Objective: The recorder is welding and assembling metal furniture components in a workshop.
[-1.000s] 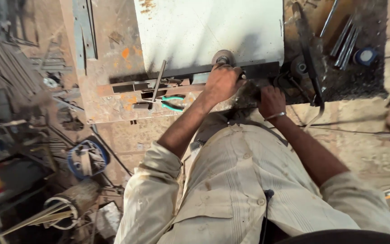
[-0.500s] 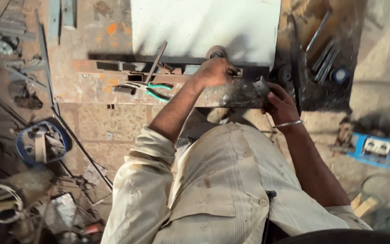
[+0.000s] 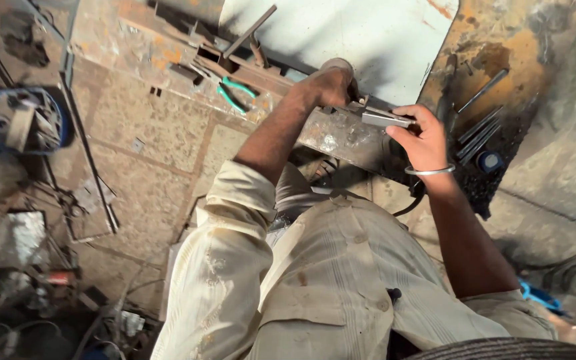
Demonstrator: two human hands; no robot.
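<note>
Short metal bar (image 3: 385, 119) being gripped in right hand (image 3: 421, 137) at rusty surface (image 3: 341, 137) edge; left hand (image 3: 331, 85) being closed on tool there. Bar best held level, fingers clear.

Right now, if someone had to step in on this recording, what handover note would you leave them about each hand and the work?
Left hand: closed around a round-topped tool, pressed down at the workbench edge.
Right hand: gripping a short metal bar at the bench edge, beside the left hand.
Nearby: white sheet lying on the bench, green-handled pliers to the left, loose rods to the right.
Done: bar held in position. Left: cannot tell whether any work on the bar has started.
</note>
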